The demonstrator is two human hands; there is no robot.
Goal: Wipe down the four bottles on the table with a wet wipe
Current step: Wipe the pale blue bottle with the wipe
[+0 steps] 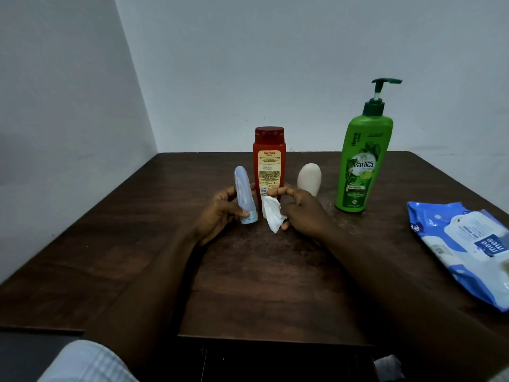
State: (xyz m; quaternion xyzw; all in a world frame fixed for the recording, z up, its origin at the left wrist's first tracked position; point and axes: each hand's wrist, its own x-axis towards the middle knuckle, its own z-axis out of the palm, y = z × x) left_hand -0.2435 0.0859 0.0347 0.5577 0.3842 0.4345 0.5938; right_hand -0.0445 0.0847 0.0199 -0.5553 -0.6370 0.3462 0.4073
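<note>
The left hand (217, 213) grips a smooth, pale-blue tube (243, 195) upright, cap down; the right hand (298, 213) pinches a crumpled white wipe (271, 213) beside it, above the dark wooden table (137, 244).

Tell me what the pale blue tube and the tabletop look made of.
The pale blue tube is probably soft translucent plastic, glossy; light streaks run along it. The tabletop looks like dark wood or wood-look laminate, matt; grain lines show.

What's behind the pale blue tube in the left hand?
The red bottle stands just behind, slightly right, label facing the camera. The pale blue tube, the wet wipe and the right hand cover its lower part, so its base is unseen.
</note>
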